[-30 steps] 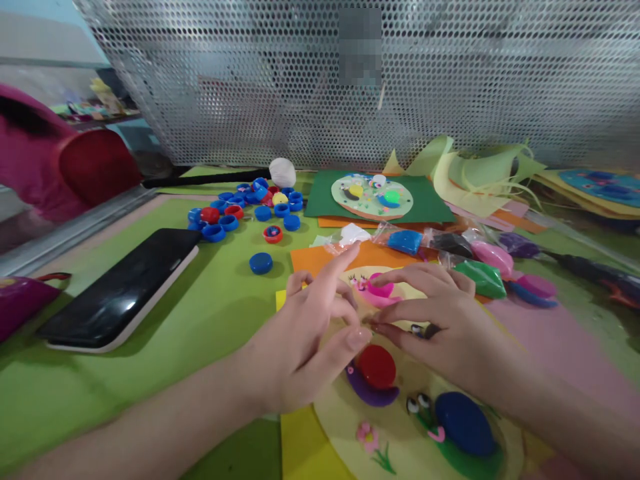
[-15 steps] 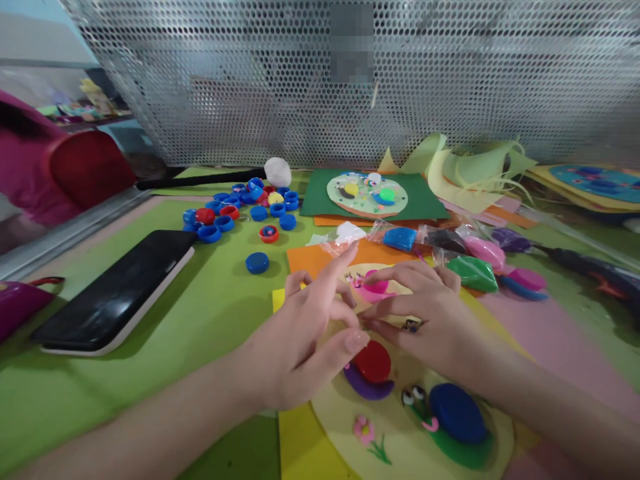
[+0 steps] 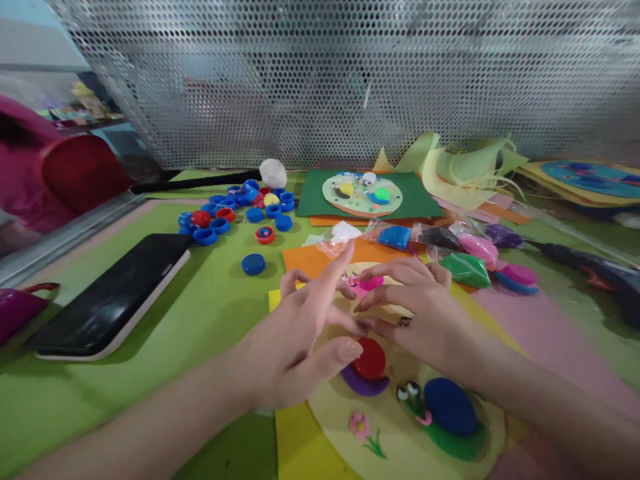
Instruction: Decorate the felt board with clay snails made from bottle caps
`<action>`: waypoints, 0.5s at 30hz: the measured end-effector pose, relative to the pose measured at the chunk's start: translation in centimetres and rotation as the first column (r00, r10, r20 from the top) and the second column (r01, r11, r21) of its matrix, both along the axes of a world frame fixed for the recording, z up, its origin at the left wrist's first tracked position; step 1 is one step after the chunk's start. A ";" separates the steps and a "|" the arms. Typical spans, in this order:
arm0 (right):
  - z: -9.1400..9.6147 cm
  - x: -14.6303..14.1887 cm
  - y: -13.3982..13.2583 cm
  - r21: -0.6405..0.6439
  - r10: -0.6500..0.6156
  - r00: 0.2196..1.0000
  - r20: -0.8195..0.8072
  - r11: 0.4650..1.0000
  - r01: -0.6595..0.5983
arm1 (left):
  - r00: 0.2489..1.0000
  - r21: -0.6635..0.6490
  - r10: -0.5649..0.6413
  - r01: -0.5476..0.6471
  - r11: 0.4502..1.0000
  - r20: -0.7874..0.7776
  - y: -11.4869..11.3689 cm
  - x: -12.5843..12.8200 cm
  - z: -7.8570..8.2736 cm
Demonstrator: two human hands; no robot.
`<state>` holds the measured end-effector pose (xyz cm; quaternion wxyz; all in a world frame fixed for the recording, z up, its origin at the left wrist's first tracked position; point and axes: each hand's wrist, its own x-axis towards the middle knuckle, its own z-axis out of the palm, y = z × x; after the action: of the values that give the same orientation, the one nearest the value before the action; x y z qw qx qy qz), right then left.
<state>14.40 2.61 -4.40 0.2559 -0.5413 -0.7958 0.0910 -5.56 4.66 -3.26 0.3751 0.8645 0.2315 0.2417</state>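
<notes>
The cream card lies near, right of centre, its near edge cut off, its middle covered by both hands. The left hand has thumb and fingers spread apart; whether the right hand pinches anything at its fingertips I cannot tell. The blue-capped snail faces left, long axis slanting near-right; the red-capped snail lies left-to-right, its left end hidden; the pink snail, partly covered, faces left.

No text, label, brand, number or sign can be read on anything here, left or right.
</notes>
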 end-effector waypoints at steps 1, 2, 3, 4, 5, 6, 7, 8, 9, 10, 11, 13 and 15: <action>0.0 0.0 0.0 -0.005 0.002 1.000 0.002 1.000 -0.002 | 1.000 -0.001 0.001 -0.001 1.000 0.015 0.0 0.0 0.0; 0.0 0.0 0.0 -0.005 0.002 1.000 0.004 1.000 -0.002 | 1.000 -0.005 -0.005 0.005 1.000 0.024 0.1 0.0 0.0; 0.0 0.0 0.0 -0.002 0.001 1.000 0.005 1.000 -0.001 | 1.000 -0.013 -0.015 0.015 1.000 0.023 0.2 0.0 0.0; 0.0 0.0 0.1 0.001 -0.001 1.000 0.005 1.000 0.001 | 0.999 -0.019 -0.029 0.029 0.999 0.013 0.2 0.0 0.0; -0.1 0.0 0.1 0.001 -0.001 1.000 0.005 1.000 0.001 | 0.999 -0.022 -0.045 0.045 0.999 -0.003 0.3 0.0 0.0; -0.1 0.0 0.1 0.003 -0.001 1.000 0.003 1.000 0.001 | 0.998 -0.023 -0.060 0.060 0.998 -0.022 0.4 0.0 0.0; -0.1 0.0 0.2 0.004 0.000 1.000 0.003 1.000 0.000 | 0.997 -0.021 -0.074 0.073 0.997 -0.037 0.4 0.0 0.0; -0.2 0.0 0.2 0.007 0.002 1.000 0.003 1.000 -0.002 | 0.995 -0.015 -0.084 0.083 0.996 -0.046 0.5 0.0 0.0; -0.1 0.0 0.2 0.006 0.003 1.000 0.005 1.000 -0.003 | 0.995 -0.008 -0.089 0.089 0.996 -0.049 0.5 0.1 0.0; -0.1 0.0 0.2 0.007 0.002 1.000 0.006 1.000 -0.002 | 0.995 -0.002 -0.092 0.092 0.996 -0.049 0.6 0.1 0.0; -0.1 0.0 0.2 0.005 0.002 1.000 0.007 1.000 -0.002 | 0.994 0.002 -0.094 0.095 0.996 -0.047 0.6 0.1 0.0; 0.1 0.0 0.2 -0.005 0.003 1.000 0.003 1.000 -0.003 | 0.994 0.013 -0.100 0.100 0.995 -0.045 0.7 0.1 -0.1; 0.2 0.0 0.2 -0.010 0.005 1.000 0.000 1.000 -0.005 | 0.993 0.021 -0.109 0.110 0.994 -0.048 0.7 0.1 -0.1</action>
<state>14.43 2.85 -4.19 0.2529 -0.5408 -0.7965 0.0958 -5.44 5.39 -3.41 0.3721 0.8856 0.1896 0.2033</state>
